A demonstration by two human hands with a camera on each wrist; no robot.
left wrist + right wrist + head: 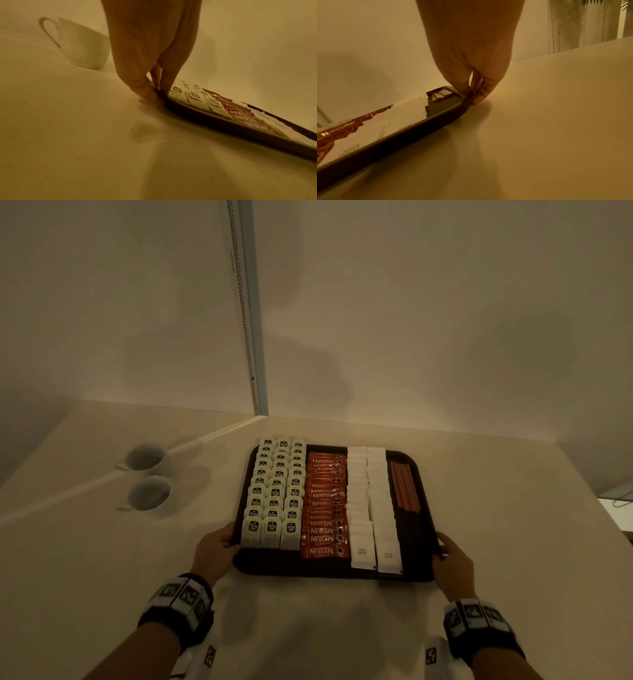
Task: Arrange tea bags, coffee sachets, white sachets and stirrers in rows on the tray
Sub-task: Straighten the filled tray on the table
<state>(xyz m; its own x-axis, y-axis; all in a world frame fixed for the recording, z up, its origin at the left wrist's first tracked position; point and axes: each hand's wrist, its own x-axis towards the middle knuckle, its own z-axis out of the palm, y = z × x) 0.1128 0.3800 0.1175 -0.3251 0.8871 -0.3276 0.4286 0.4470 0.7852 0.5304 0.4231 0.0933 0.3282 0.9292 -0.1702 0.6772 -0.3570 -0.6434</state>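
Tray [416, 571] sits flat on the counter [308, 628], a little back from the near edge and right of the middle, its long axis running away from me toward the far edge by the wall. It lies squarely between my two hands, so neither is nearer.

My left hand [214, 553] is on the near end of its left rim. The left wrist view shows the fingers [169, 86] pinching that rim, thumb low on the outside where it meets the counter, fingertips over the top.

My right hand [454, 565] mirrors it on the right rim. There the fingers [481, 94] pinch the lip just short of the near right corner, thumb tip touching the counter.

Beyond my fingers the rows run away from me: tea bags [274, 494] in three columns on the left, coffee sachets [325, 508] beside them, white sachets [371, 508] in two columns. The stirrers [404, 487] lie bundled toward the far right corner.

Everything looks laid out, so I judge the arranging done. What remains is squaring or shifting the tray, and both hands must move evenly or the overlapped rows could slide.

Two cups [147, 477] stand well apart, toward the left edge.
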